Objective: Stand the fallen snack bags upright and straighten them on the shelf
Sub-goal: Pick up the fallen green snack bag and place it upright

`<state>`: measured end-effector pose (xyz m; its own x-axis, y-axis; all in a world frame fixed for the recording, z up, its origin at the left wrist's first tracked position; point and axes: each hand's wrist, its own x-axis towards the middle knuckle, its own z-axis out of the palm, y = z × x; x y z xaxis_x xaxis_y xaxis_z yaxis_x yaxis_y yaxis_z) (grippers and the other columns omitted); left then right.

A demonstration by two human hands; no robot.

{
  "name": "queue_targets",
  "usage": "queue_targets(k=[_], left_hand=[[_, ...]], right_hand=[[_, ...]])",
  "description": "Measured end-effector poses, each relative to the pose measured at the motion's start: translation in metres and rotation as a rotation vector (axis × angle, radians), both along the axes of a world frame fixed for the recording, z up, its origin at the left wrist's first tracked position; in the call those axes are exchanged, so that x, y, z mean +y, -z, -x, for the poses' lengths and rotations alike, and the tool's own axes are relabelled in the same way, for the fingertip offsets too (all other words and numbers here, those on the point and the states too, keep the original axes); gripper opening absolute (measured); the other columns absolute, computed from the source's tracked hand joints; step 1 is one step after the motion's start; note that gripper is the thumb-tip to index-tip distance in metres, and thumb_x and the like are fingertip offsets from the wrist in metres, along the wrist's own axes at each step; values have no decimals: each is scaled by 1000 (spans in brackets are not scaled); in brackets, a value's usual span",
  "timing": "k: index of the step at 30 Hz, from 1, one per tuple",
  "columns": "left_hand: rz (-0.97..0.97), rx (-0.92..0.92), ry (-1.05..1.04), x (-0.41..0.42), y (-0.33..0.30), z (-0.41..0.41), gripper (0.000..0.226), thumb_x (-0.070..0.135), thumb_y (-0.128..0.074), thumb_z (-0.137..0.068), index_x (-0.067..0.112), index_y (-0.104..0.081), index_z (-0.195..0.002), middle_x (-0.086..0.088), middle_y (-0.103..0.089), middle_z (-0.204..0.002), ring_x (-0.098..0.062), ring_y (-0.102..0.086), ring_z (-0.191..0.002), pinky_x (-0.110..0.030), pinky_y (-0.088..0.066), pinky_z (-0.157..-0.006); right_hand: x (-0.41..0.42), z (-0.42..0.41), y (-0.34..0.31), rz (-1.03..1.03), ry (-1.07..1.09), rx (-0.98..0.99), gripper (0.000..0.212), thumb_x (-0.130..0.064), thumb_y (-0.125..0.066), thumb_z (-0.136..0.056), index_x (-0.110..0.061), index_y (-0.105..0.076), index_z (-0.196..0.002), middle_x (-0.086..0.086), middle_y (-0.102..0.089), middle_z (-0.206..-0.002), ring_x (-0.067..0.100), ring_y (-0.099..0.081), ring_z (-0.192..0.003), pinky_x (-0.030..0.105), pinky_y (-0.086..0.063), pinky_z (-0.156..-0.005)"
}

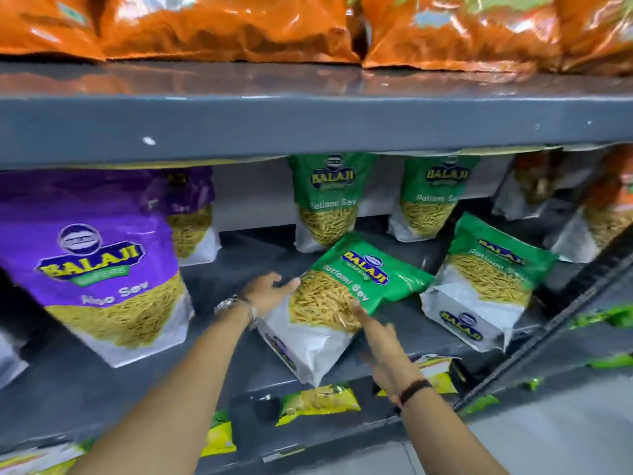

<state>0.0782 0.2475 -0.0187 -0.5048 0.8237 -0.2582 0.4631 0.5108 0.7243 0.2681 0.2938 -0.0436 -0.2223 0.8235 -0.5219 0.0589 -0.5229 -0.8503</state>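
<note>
A green Ratlami Sev bag (342, 296) leans tilted to the right on the grey shelf (102, 389), its top toward the upper right. My left hand (269, 291) grips its left edge and my right hand (380, 341) presses flat on its front lower right side. A second green bag (486, 279) lies tilted just to the right. Two more green bags (325, 200) (431, 197) stand upright at the back.
A large purple Aloo Sev bag (99, 262) stands at the left with another purple bag (188, 210) behind it. Orange bags (222, 25) fill the upper shelf. Yellow-green bags (318, 402) sit on the shelf below. Orange-topped bags (599, 214) stand far right.
</note>
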Motion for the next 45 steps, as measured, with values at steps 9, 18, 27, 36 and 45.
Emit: queue_targets(k=[9,18,27,36,45], left_hand=[[141,-289,172,-1,-11,2,31,33,-63,-80,12,-51,-61,-7,-55,-67,-17,-52,-61,-24,-41,-57],[-46,-513,209,-70,-8,-49,27,5,-70,-72,23,-57,-88,6,-67,-86,-1,-66,-70,-16,-54,-55],[-429,-259,189,-83,-37,-86,57,4,-81,-58,40,-51,-91,15,-62,-95,-3,-58,-85,-21,-49,-74],[-404,-70,-33,-41,-11,-72,66,7,-77,-64,15,-37,-116,-2,-54,-112,-20,-51,-104,-37,-43,-93],[-303,-11,-67,6,5,-23,77,2,-81,-57,8,-37,-120,-9,-55,-115,-25,-52,-106,-44,-46,-92]], right_hand=[[-11,-6,-4,51,8,199,18,-9,-63,-82,-7,-55,-99,2,-68,-67,13,-60,-53,22,-47,-47],[-42,-71,-29,-225,-255,218,41,4,-59,-81,-4,-48,-120,15,-62,-117,26,-58,-107,34,-52,-89],[-30,-104,-63,-499,-410,318,50,8,-58,-79,-11,-45,-123,-2,-61,-110,5,-58,-100,16,-52,-83],[24,-53,-50,-749,-474,24,47,9,-56,-82,-3,-40,-124,20,-53,-129,32,-50,-120,47,-41,-104],[78,-4,-42,-797,-629,-85,53,2,-61,-80,-5,-39,-128,18,-56,-126,30,-53,-117,41,-43,-100]])
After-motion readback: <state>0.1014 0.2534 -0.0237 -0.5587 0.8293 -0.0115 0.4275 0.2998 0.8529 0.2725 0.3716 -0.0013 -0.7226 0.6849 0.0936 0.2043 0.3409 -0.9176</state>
